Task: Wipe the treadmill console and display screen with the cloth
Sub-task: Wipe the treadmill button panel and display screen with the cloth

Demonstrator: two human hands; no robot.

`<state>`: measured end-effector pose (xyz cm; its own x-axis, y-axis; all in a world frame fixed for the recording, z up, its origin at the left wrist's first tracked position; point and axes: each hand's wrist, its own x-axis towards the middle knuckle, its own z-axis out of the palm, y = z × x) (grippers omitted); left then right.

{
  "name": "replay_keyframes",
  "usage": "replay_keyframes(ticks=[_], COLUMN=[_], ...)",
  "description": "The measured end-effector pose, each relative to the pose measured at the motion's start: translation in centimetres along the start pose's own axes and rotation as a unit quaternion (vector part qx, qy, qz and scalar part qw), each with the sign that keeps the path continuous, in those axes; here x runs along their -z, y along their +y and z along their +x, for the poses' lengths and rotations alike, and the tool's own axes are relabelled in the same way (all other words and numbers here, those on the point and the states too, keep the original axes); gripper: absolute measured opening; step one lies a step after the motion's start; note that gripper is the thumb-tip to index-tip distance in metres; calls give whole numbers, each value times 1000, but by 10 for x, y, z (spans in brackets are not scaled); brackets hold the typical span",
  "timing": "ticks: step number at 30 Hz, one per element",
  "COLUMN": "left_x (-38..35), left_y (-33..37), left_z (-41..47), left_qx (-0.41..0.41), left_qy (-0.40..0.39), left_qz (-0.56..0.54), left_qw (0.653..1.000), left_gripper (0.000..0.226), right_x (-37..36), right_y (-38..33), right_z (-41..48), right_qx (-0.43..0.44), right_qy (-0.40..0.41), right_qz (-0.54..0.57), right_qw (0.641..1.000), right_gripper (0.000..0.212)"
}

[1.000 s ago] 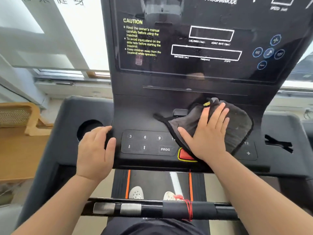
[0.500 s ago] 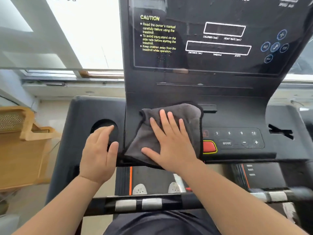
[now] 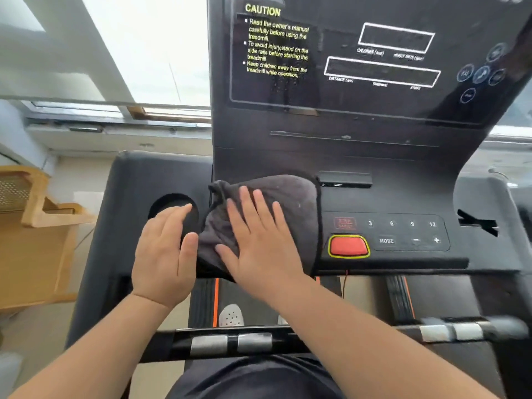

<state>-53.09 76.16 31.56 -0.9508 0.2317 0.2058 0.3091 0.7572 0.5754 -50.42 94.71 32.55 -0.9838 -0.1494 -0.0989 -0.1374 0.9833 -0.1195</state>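
One dark grey cloth point(image 3: 290, 201) lies bunched on the left part of the treadmill console point(image 3: 403, 201), below the display screen point(image 3: 288, 90) and just left of the keypad. The right hand point(image 3: 259, 243) is laid flat on the cloth, its fingers point(image 3: 246, 205) straight and slightly spread, pressing the fabric against the console surface without curling round it. The left hand point(image 3: 164, 254) rests palm-down on the console's left wing, fingers straight and together, holding nothing; its fingertips reach over the rim of the one round cup holder point(image 3: 169, 204), and its thumb lies just beside the cloth's left edge, contact not determinable. To the right of the cloth, one red button point(image 3: 349, 246) with a yellow border is seen, along with four numbered keys (3, 6, 9, 12), one MODE key point(image 3: 386, 241), one minus key and one plus key. On the display screen, one CAUTION notice of three bullet points, two white-outlined rectangles and five blurred round icons are shown. Below the console, one black handlebar point(image 3: 181, 345) carries four metal plates point(image 3: 208, 344), in two pairs. One white shoe point(image 3: 231, 315) is seen plainly on the belt.
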Motion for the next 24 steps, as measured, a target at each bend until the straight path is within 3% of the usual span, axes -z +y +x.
replay_keyframes(ticks=[3,6,10,13,20,24], left_x=[-2,-1,-9,-23,-39,-50], left_y=[4,12,41,65,79,97], left_z=[2,1,-1,0,2,4], left_qx=[4,2,-83,-113,-127,-141], left_qy=[-4,-2,-17,-50,-52,-27], left_qz=[9,32,101,131,181,213], left_qw=[1000,999,991,984,974,967], left_gripper=[59,59,61,64,66,65], right_x=[0,3,15,17,1,4], right_y=[26,81,147,145,72,117], right_z=[-18,-50,-82,-79,-49,-64], right_qx=[8,-73,-166,-202,31,22], right_qy=[12,16,-11,1,19,18], right_qz=[8,-20,-33,-30,-14,-1], right_qw=[1000,997,986,979,999,1000], right_gripper=[75,83,96,95,70,73])
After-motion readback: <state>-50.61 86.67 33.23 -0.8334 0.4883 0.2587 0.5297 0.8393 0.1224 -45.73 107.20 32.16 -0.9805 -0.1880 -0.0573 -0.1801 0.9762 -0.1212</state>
